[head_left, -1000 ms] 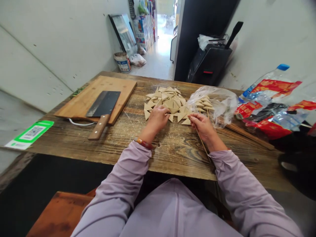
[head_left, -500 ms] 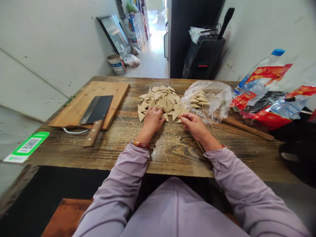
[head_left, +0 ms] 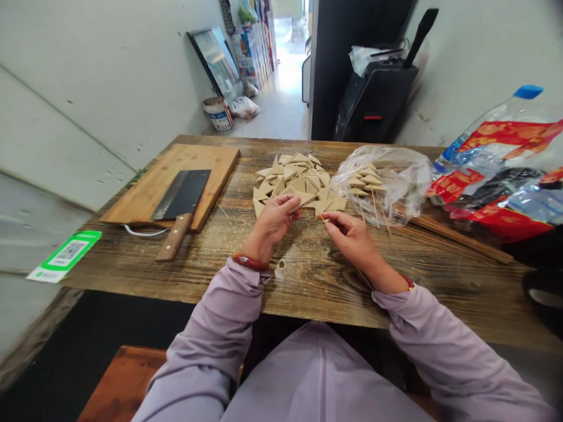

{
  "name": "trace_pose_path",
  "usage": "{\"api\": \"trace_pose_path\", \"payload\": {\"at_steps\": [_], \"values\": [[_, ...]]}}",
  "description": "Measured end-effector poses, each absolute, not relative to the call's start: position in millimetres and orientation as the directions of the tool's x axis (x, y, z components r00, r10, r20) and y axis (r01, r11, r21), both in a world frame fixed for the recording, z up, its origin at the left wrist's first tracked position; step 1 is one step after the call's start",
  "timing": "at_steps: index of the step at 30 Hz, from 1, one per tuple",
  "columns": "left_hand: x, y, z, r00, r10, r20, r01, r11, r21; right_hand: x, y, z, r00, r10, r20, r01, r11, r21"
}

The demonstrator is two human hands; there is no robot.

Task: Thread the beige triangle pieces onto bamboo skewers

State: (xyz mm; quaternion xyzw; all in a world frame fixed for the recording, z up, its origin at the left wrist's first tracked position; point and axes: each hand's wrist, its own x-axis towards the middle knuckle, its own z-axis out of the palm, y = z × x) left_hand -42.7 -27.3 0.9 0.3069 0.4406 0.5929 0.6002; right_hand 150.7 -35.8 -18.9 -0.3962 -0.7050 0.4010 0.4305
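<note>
My left hand is raised just in front of a pile of flat tan triangular pieces. Its thumb and fingers are pinched together, with one tan triangular piece at the fingertips. To its right, my right hand pinches a thin wooden skewer. The skewer's tip pokes out toward the left hand, and most of its length is hidden under the palm and wrist. A small gap separates the two hands.
A cleaver lies on a wooden cutting board at the left. Skewered triangles rest by a clear plastic bag. Loose skewers lie to the right, near a plastic bottle and red wrappers.
My left hand has lifted off the pile, turned and come up with a tan triangular piece. My right hand has drawn slightly back with the skewer. The view has shifted a little.
</note>
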Motion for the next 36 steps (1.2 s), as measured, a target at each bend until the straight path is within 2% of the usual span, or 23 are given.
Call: {"api": "trace_pose_path", "payload": {"at_steps": [3,6,25,36], "values": [[-40.2,-27.8,2.6,-0.067,0.975,-0.211,-0.515,0.147,0.844,148.4,-41.4,-16.7,-0.338,0.865,0.372,0.274,0.468,-0.84],[-37.5,-28.2,4.2,-0.06,0.973,-0.224,-0.522,0.161,0.838,147.1,-43.9,-15.3,-0.363,0.846,0.391,0.314,0.506,-0.803],[-29.1,-31.2,9.4,-0.064,0.97,-0.232,-0.502,0.17,0.848,148.7,-41.8,-20.8,-0.407,0.848,0.339,0.354,0.489,-0.797],[-29.3,-30.6,7.2,-0.049,0.975,-0.219,-0.52,0.162,0.839,147.9,-40.2,-23.3,-0.393,0.838,0.377,0.349,0.516,-0.782]]}}
